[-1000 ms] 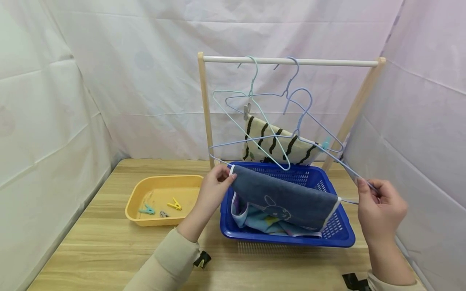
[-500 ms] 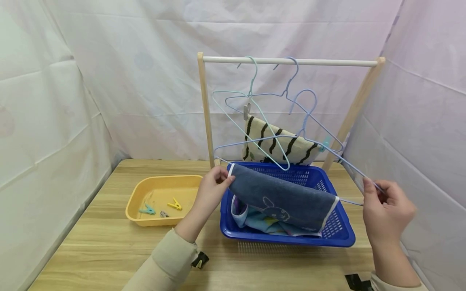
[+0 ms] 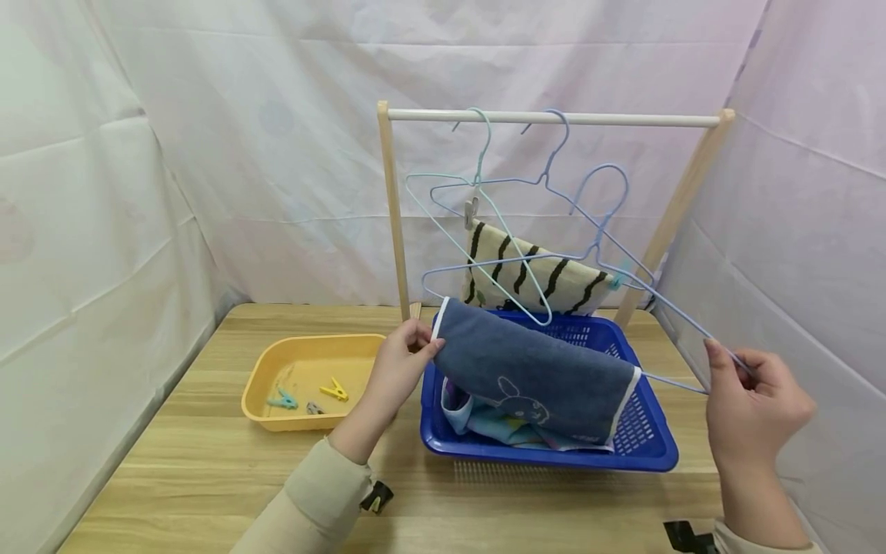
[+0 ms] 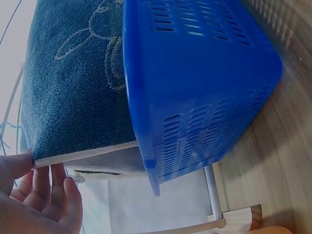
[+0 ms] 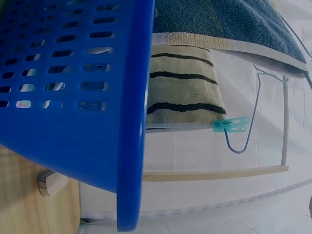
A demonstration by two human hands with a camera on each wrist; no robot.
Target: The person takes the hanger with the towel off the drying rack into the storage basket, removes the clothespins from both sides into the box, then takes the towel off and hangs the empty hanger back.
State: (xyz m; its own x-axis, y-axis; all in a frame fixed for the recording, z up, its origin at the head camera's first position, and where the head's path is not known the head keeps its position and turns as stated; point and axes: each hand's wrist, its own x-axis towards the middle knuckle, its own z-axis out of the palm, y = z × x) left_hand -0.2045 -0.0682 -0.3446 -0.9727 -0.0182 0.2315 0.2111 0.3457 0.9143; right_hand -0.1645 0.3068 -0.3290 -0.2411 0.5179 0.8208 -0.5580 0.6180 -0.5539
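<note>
A dark blue towel (image 3: 533, 369) with white edging and a rabbit outline hangs folded over the lower bar of a blue-purple wire hanger (image 3: 512, 263). With thumb and fingers, my left hand (image 3: 404, 360) pinches the towel's left edge; the left wrist view shows that pinch on the white border. My right hand (image 3: 757, 404) grips the hanger's right end, apart from the towel. Below the towel stands a blue plastic basket (image 3: 657, 454) with a light blue patterned cloth (image 3: 508, 427) in it. In the right wrist view the right hand is almost wholly out of frame.
Behind stands a rack with a white rail (image 3: 637, 120). A mint hanger (image 3: 443, 175) and a second blue-purple hanger, bearing a striped towel (image 3: 554, 275) held by clothespins (image 3: 471, 212), hang there. A yellow tray (image 3: 259, 415) at left holds several clothespins (image 3: 335, 390).
The right hand has drawn the hanger to the right, so its left end sits closer to the towel's edge. The left hand stays on the towel's corner, and the towel has risen slightly.
</note>
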